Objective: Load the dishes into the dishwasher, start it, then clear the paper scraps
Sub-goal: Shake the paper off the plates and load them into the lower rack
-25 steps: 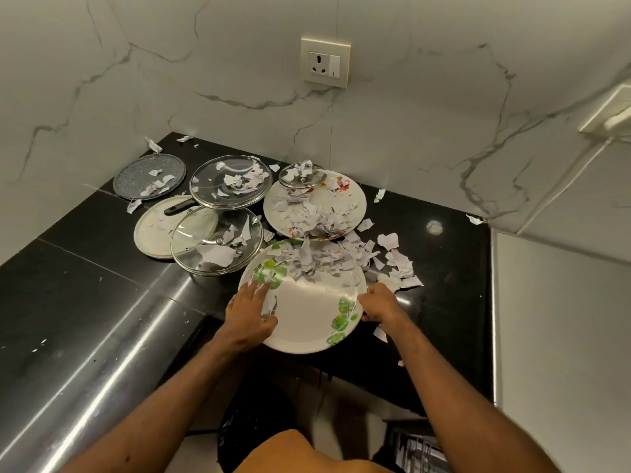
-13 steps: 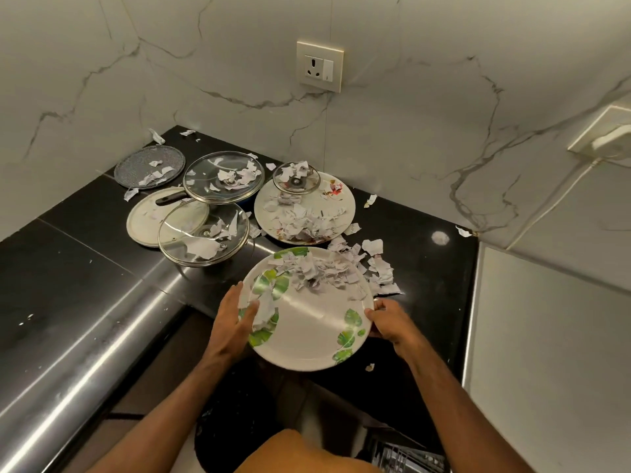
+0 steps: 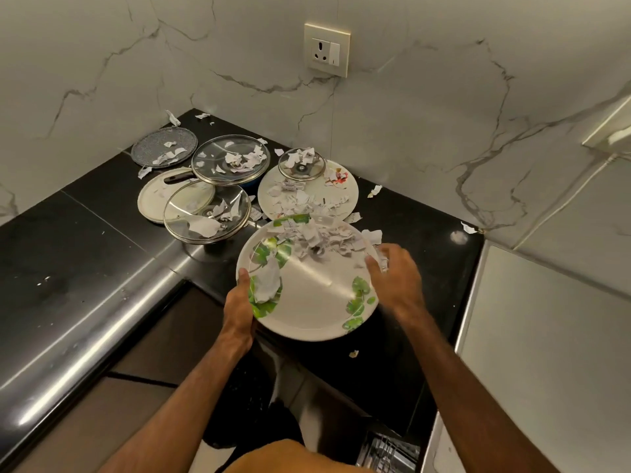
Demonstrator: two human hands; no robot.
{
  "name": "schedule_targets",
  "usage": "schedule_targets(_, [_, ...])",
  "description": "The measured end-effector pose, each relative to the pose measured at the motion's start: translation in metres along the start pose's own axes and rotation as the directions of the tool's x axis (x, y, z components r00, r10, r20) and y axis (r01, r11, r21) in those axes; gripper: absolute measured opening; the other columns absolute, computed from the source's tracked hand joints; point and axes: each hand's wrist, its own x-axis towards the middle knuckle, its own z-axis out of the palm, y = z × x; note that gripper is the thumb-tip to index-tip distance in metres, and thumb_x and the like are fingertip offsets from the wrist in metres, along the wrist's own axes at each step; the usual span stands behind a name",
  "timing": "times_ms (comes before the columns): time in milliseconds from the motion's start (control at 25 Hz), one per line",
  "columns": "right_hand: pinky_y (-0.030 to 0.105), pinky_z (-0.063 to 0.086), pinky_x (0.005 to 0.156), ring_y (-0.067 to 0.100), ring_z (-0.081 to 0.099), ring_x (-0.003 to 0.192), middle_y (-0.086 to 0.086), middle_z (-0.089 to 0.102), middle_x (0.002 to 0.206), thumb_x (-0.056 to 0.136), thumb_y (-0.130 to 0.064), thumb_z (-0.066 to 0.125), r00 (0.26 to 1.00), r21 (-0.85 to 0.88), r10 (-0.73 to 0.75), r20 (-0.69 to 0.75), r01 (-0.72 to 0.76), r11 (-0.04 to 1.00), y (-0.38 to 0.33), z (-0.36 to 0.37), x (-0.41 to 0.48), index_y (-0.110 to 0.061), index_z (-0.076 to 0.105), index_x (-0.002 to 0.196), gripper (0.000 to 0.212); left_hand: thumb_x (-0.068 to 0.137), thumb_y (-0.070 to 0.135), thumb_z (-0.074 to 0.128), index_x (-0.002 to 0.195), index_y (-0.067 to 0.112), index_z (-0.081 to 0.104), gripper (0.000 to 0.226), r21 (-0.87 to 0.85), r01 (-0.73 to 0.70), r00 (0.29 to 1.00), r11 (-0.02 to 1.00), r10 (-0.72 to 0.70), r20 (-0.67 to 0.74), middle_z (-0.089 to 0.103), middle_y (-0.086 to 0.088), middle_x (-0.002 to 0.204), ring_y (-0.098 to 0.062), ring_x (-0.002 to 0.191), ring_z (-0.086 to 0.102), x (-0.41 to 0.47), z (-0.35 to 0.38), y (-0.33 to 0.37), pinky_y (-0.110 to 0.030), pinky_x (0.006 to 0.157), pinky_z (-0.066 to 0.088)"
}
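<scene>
Plate (image 3: 307, 302) of paper scraps (image 3: 314, 240) in left hand (image 3: 239, 305), right hand (image 3: 397, 281) at rim

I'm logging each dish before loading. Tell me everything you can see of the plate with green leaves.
The plate is round, white and glossy, with green leaf prints near its rim. Torn paper scraps pile on its far half. The left hand grips its left rim; the right hand is over its right rim. It juts past the counter edge.

leaf-print plate (image 3: 307, 302), tilted, paper scraps (image 3: 314, 242) piled
</scene>
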Motion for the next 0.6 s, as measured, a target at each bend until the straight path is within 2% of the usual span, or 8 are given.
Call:
schedule_targets(40, [0.036, 0.048, 0.103, 0.011, 0.052, 0.122, -0.002, 0.056, 0.137, 0.1, -0.043, 0.065, 0.988, 0.039, -0.157, 0.007, 0.156, 0.987, -0.012, 0.007, -0.006, -0.025, 0.059, 0.135, 0.039, 0.105, 0.057, 0.043, 0.111, 0.015, 0.076, 0.054, 0.006, -0.018, 1.0, 1.0, 0.018, -0.004, 0.078, -0.015, 0.104, -0.035, 0.098, 0.075, 0.0, 0.004, 0.0, -0.054, 0.095, 0.058])
schedule_targets(80, [0.034, 0.044, 0.109, 0.008, 0.048, 0.126, -0.003, 0.054, 0.143, 0.101, -0.043, 0.064, 0.942, 0.11, -0.323, 0.091, 0.313, 0.944, -0.026, 0.015, -0.014, -0.028, 0.057, 0.138, 0.04, 0.104, 0.058, 0.042, 0.107, 0.015, 0.078, 0.056, 0.02, -0.021, 1.0, 1.0, 0.021, -0.001, 0.079, -0.014, 0.102, -0.036, 0.098, 0.075, 0.0, 0.008, 0.001, -0.053, 0.094, 0.058])
schedule_targets(160, [0.033, 0.032, 0.12, 0.008, 0.041, 0.138, -0.004, 0.046, 0.156, 0.104, -0.043, 0.059, 0.742, 0.123, -0.576, 0.344, 0.572, 0.811, -0.052, 0.043, -0.026, -0.03, 0.05, 0.147, 0.047, 0.102, 0.065, 0.04, 0.099, 0.016, 0.081, 0.064, 0.037, -0.02, 1.0, 0.999, 0.02, 0.003, 0.079, -0.014, 0.1, -0.037, 0.1, 0.074, 0.004, 0.016, 0.004, -0.053, 0.095, 0.058])
schedule_targets(200, [0.035, 0.024, 0.124, 0.012, 0.033, 0.147, -0.003, 0.039, 0.162, 0.105, -0.044, 0.055, 0.635, 0.057, -0.643, 0.427, 0.691, 0.721, -0.059, 0.063, -0.027, -0.03, 0.043, 0.154, 0.052, 0.1, 0.069, 0.039, 0.101, 0.017, 0.081, 0.067, 0.03, -0.019, 0.999, 0.999, 0.018, 0.027, 0.079, -0.015, 0.103, -0.037, 0.102, 0.074, 0.008, 0.019, 0.005, -0.054, 0.096, 0.057])
schedule_targets(240, [0.038, 0.015, 0.127, 0.015, 0.023, 0.154, -0.002, 0.031, 0.168, 0.106, -0.044, 0.05, 0.577, -0.016, -0.666, 0.472, 0.761, 0.648, -0.063, 0.083, -0.025, -0.029, 0.036, 0.159, 0.057, 0.099, 0.071, 0.038, 0.106, 0.017, 0.08, 0.069, 0.021, -0.013, 0.999, 1.0, 0.012, 0.05, 0.078, -0.016, 0.108, -0.036, 0.105, 0.073, 0.011, 0.022, 0.008, -0.054, 0.099, 0.055])
schedule_targets(360, [0.05, 0.0, 0.129, 0.016, 0.001, 0.161, -0.002, 0.012, 0.175, 0.109, -0.051, 0.028, 0.626, -0.196, -0.607, 0.49, 0.757, 0.623, -0.075, 0.125, 0.0, -0.025, 0.019, 0.166, 0.063, 0.101, 0.068, 0.035, 0.113, 0.015, 0.078, 0.069, -0.029, -0.03, 0.997, 0.999, 0.032, 0.067, 0.077, -0.015, 0.112, -0.031, 0.108, 0.073, 0.02, 0.021, 0.019, -0.047, 0.102, 0.053])
schedule_targets(480, [0.05, -0.008, 0.129, 0.016, -0.004, 0.161, -0.006, 0.006, 0.175, 0.111, -0.052, 0.021, 0.619, -0.248, -0.62, 0.483, 0.775, 0.581, -0.094, 0.139, 0.04, -0.033, 0.013, 0.167, 0.06, 0.099, 0.067, 0.04, 0.095, 0.02, 0.083, 0.064, -0.038, -0.073, 0.997, 0.997, 0.073, 0.005, 0.078, -0.016, 0.104, -0.034, 0.101, 0.074, 0.038, 0.012, 0.037, -0.05, 0.098, 0.056])
schedule_targets(600, [0.048, -0.012, 0.128, 0.017, -0.007, 0.161, -0.008, 0.001, 0.175, 0.112, -0.05, 0.018, 0.644, -0.281, -0.617, 0.452, 0.76, 0.586, -0.119, 0.148, 0.078, -0.041, 0.006, 0.166, 0.056, 0.098, 0.062, 0.043, 0.094, 0.016, 0.08, 0.059, -0.029, -0.132, 0.991, 0.991, 0.131, -0.029, 0.079, -0.011, 0.099, -0.029, 0.095, 0.076, 0.056, 0.005, 0.064, -0.041, 0.088, 0.058])
